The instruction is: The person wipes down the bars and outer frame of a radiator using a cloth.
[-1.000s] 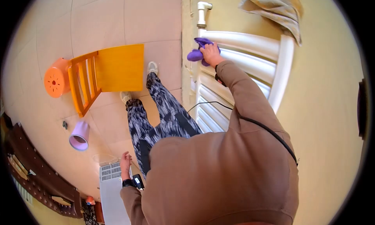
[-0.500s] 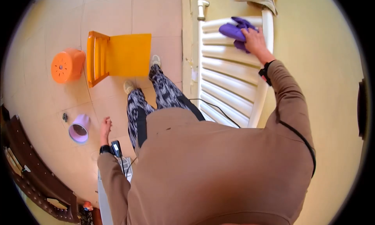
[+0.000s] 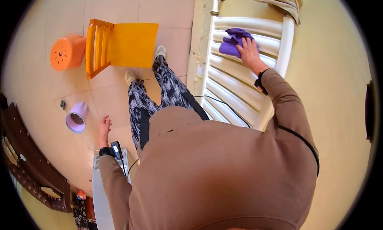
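Observation:
My right hand (image 3: 249, 55) presses a bunched purple cloth (image 3: 232, 46) against the slats near the upper end of a white radiator (image 3: 285, 42). Its fingers lie bent over the cloth, which spreads out to their left. Nothing shows in my left hand (image 3: 105, 130), which hangs at my side with slightly bent fingers, some of them apart. Near that wrist is a small black device (image 3: 116, 149) with a cord. A grey-beige cloth (image 3: 281, 1) hangs just above the radiator's top end.
A yellow wooden chair (image 3: 133, 44) stands ahead of my feet, beside an orange stool (image 3: 65, 52). A lavender bin (image 3: 78, 116) is on the tiled floor to the left. A black cable (image 3: 224, 106) crosses the radiator's lower part. A white appliance (image 3: 102, 190) sits below my left arm.
My right hand has moved the purple cloth left and down the slats, closer to my body. The cloth lies flatter. The whole view has shifted slightly, and my left hand still hangs at my side.

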`<action>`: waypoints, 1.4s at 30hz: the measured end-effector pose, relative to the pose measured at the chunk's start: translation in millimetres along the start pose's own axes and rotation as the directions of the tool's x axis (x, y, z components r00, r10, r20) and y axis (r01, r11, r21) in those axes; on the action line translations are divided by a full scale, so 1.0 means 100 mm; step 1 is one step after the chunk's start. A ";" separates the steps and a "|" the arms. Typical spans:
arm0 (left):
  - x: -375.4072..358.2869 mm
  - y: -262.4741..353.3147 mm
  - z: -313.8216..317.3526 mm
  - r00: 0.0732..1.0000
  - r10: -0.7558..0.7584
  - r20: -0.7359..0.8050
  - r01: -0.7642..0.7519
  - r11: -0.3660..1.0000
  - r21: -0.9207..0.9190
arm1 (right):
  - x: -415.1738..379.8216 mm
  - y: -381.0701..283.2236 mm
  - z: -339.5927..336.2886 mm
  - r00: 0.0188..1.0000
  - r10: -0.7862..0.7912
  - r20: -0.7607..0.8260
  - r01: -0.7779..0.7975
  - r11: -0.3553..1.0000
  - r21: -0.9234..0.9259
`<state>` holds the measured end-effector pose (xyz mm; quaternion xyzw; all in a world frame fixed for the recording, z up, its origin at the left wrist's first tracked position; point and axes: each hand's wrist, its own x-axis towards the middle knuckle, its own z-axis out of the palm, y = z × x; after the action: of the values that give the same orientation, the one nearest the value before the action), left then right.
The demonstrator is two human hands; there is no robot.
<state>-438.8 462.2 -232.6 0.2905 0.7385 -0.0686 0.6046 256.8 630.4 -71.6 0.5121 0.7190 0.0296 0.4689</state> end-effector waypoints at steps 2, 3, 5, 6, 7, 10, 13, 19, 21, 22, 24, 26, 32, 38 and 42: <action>-0.14 0.04 0.04 0.998 -0.065 0.015 0.065 0.998 -0.007 | 0.22 -0.14 0.09 0.999 -0.041 0.006 0.040 0.996 0.075; -0.18 0.01 0.07 0.997 -0.075 0.021 0.075 0.997 -0.007 | 0.29 -0.24 0.19 0.998 -0.057 -0.015 0.058 0.992 0.112; -0.22 -0.07 0.16 0.994 -0.097 0.053 0.099 0.994 -0.045 | 0.42 -0.49 0.29 0.995 -0.087 0.042 0.074 0.965 0.252; -0.25 -0.07 0.20 0.992 -0.105 0.064 0.108 0.993 -0.048 | 0.46 -0.61 0.28 0.992 -0.090 0.085 0.062 0.956 0.286; -0.31 -0.05 0.23 0.991 -0.114 0.066 0.117 0.992 -0.046 | 0.52 -0.72 0.28 0.977 -0.115 0.181 0.059 0.955 0.291; -0.56 0.00 0.30 0.984 -0.145 0.107 0.156 0.982 -0.103 | 0.61 -1.00 0.24 0.942 -0.200 0.268 0.158 0.973 0.169; -0.75 0.03 0.33 0.962 -0.230 0.146 0.244 0.966 -0.082 | 0.83 -1.20 0.43 0.935 -0.204 0.289 0.159 0.972 0.170; -0.83 0.01 0.31 0.927 -0.337 0.165 0.347 0.937 -0.032 | 1.20 -1.36 0.69 0.961 -0.131 0.244 0.080 0.975 0.208; -0.77 0.06 0.28 0.935 -0.311 0.169 0.316 0.949 -0.002 | 1.13 -1.32 0.72 0.971 -0.125 0.202 0.077 0.970 0.229; -0.74 0.10 0.24 0.945 -0.282 0.168 0.282 0.959 0.024 | 1.08 -1.29 0.67 0.981 -0.118 0.151 0.078 0.965 0.251; -0.65 0.11 0.21 0.960 -0.236 0.153 0.236 0.972 0.014 | 1.03 -1.17 0.61 0.982 -0.097 0.160 0.049 0.959 0.280; -0.56 0.12 0.18 0.977 -0.155 0.144 0.154 0.988 0.020 | 0.88 -1.06 0.58 0.990 -0.049 0.132 0.011 0.961 0.275; -0.11 0.11 0.16 0.993 -0.016 0.120 0.011 0.999 0.044 | 0.11 -0.51 0.14 0.997 0.026 0.075 -0.046 0.960 0.276; 0.29 0.16 -0.01 0.987 0.154 0.044 -0.156 0.987 0.029 | -0.62 -0.06 -0.06 0.989 0.145 -0.039 -0.138 0.980 0.141; 0.35 0.18 -0.21 0.980 0.200 -0.014 -0.197 0.974 0.113 | -0.90 0.14 0.01 0.961 0.253 -0.115 -0.241 0.965 0.107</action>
<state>-450.7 498.7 -255.2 0.3968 0.7082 -0.0449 0.5822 271.1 567.6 -6.7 0.6158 0.6787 0.0875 0.3905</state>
